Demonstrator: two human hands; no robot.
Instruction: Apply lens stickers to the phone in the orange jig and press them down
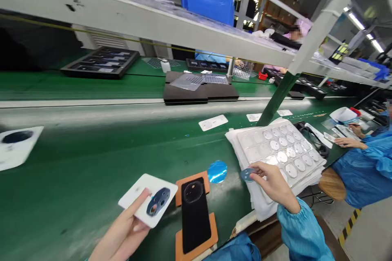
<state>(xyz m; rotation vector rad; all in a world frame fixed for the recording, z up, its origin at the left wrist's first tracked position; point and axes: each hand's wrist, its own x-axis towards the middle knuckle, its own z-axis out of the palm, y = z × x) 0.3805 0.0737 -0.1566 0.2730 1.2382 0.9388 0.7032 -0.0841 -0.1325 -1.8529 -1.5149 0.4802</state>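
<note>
My left hand (pixel 130 226), at the lower left, grips a white rounded panel (pixel 136 200) by its edge, the thumb lying on its face. A dark round piece with several holes (pixel 158 202) sits on that panel. At the right, my right hand (pixel 271 181) pinches a thin blue-grey disc (pixel 246 174) between thumb and fingers, above the near left edge of a clear tray (pixel 249 149) with rows of round pieces. Between my hands, a black phone-shaped piece (pixel 196 218) with a round camera area lies in an orange-brown holder (pixel 214 228). A shiny blue round film (pixel 217 171) lies beside the holder.
White panels lie on the green bench (pixel 92 142), one with a dark oval (pixel 17 136) at far left. White sheets lie under the tray. A slanted post (pixel 277 98) rises behind it; a shelf beam (pixel 122 16) crosses above. A co-worker in blue sleeves (pixel 367 163) works at right.
</note>
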